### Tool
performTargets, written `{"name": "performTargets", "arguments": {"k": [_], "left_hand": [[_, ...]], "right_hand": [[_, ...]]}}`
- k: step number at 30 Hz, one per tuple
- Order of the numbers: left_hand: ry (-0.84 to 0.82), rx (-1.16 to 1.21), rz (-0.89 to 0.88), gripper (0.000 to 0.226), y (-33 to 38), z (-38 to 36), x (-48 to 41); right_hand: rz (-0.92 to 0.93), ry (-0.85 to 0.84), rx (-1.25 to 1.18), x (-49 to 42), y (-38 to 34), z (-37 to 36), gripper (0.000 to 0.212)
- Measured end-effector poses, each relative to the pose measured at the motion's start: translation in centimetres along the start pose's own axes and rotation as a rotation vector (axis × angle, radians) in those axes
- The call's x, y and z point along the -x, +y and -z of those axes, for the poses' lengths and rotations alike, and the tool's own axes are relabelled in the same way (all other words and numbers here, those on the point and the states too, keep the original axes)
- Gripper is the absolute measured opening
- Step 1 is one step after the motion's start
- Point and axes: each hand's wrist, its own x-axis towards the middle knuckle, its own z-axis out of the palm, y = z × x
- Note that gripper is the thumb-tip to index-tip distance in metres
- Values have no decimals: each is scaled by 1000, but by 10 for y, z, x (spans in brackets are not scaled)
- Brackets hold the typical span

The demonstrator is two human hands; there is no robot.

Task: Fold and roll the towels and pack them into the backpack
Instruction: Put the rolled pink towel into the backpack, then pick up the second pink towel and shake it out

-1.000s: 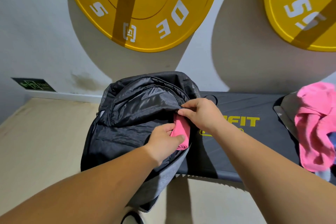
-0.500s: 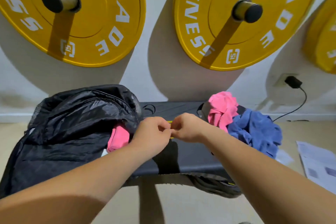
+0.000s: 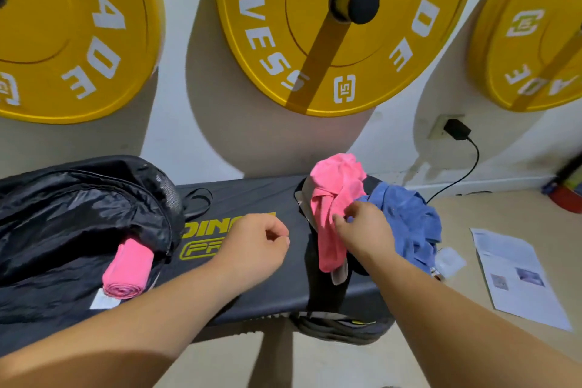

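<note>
A black backpack [image 3: 63,214] lies open at the left end of a black bench [image 3: 252,198]. A rolled pink towel [image 3: 127,268] sticks out of its opening. At the bench's right end a crumpled pink towel [image 3: 333,195] lies against a crumpled blue towel [image 3: 409,220]. My right hand [image 3: 365,230] rests on the loose pink towel, fingertips pinching its fabric. My left hand [image 3: 252,246] hovers over the bench middle, fingers curled, holding nothing.
Yellow weight plates [image 3: 330,28] hang on the wall behind the bench. A charger [image 3: 456,129] is plugged in at the right, its cable trailing down. Papers [image 3: 516,277] lie on the floor to the right. A grey strap bundle [image 3: 340,321] hangs under the bench.
Both hands left the rolled pink towel in the backpack. My view swung right; my right hand reached to the loose pink towel, my left hand moved over the bench.
</note>
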Motion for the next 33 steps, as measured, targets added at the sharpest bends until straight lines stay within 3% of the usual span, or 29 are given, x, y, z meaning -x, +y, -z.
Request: {"name": "performTargets", "arguments": {"k": [3,6,10,14,19,21,24,27,29,31,33], "left_hand": [[-8,-11,12,10,-5,-1,-4],[-27,-16,14,9,-10,2,-6],[-46,-27,2,9,-19,6,-8],[-49,-13,-6,9,-18,14,-4],[-12,66,-28,10,-8,39,11],[5,133,-45,13,1,52,17],[83,204,-130,36,18,74,27],[126,280,-300,58,36,101,36],[65,294,-370,51,45,116,43],[-58,367,-354,27,54,125,55],[-94,398,-309,28,62,130,68]], "right_hand": [[-50,-143,88,-3,-4,-22,36],[-119,-167,255,-14,-2,-31,13],[-171,19,-45,-20,-2,-22,19],[-96,200,-335,-29,-30,1,24],[120,260,-363,-26,-82,58,15],[224,182,-353,-13,-110,87,15],[379,-34,-264,22,-154,136,19],[412,-404,-370,63,-183,177,16],[486,-514,-360,85,-194,192,13],[560,-504,-343,101,-198,200,14],[571,-484,-378,111,-199,206,15]]}}
